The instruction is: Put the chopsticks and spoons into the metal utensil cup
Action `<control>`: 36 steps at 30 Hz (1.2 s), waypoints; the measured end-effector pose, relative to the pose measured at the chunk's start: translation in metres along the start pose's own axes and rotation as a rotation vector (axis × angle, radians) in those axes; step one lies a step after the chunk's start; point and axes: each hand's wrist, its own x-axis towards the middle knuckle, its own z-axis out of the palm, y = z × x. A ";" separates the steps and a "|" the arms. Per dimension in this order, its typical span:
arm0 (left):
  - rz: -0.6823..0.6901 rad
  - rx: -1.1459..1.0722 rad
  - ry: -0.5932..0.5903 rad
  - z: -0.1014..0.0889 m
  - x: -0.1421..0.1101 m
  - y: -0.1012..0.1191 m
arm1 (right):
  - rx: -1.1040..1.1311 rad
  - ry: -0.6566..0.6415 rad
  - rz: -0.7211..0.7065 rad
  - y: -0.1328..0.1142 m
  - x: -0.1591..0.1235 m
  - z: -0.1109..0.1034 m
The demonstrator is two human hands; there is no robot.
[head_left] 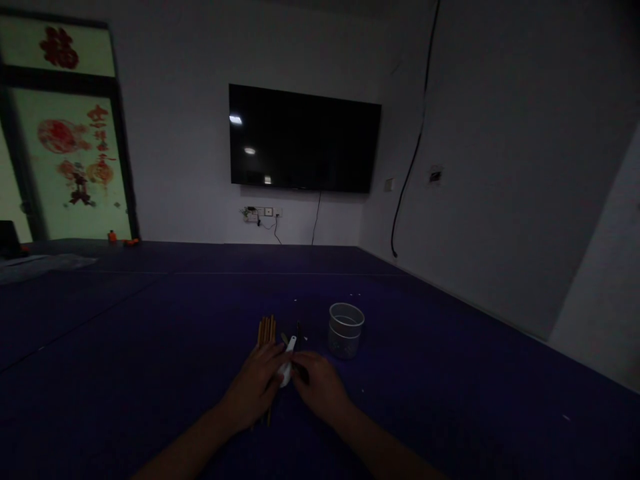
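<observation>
A white spoon [291,343] lies between my two hands, its holed handle end pointing away from me. My left hand [255,385] rests across a bundle of wooden chopsticks [267,328], with its thumb and fingertips closed on the spoon. On the other side, my right hand [323,388] is curled, its fingertips pinched together against the spoon's right edge; what they grip is hidden. Just beyond the spoon lies a thin dark utensil [299,328], too dim to name. A silver metal cup [346,333] with perforated lower walls stands upright to the right of my right hand.
The purple-covered table [210,300] reaches to the walls. Small white scraps [355,295] dot it. Plastic sheeting [45,267] and small orange items [113,236] lie far left. A black cable [413,160] hangs along the right wall; a television [305,140] is mounted ahead.
</observation>
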 end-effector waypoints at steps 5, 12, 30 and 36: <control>0.027 0.033 -0.033 0.000 -0.001 0.000 | 0.019 -0.012 -0.044 -0.003 0.000 -0.004; 0.111 0.433 -0.140 -0.001 -0.001 -0.003 | 0.069 0.056 -0.041 0.005 0.001 0.003; 0.122 0.554 -0.126 0.000 -0.002 -0.011 | 0.006 0.236 0.123 0.017 0.004 0.004; 0.129 0.536 -0.127 -0.001 -0.002 -0.006 | -0.052 0.185 0.152 0.017 0.004 0.002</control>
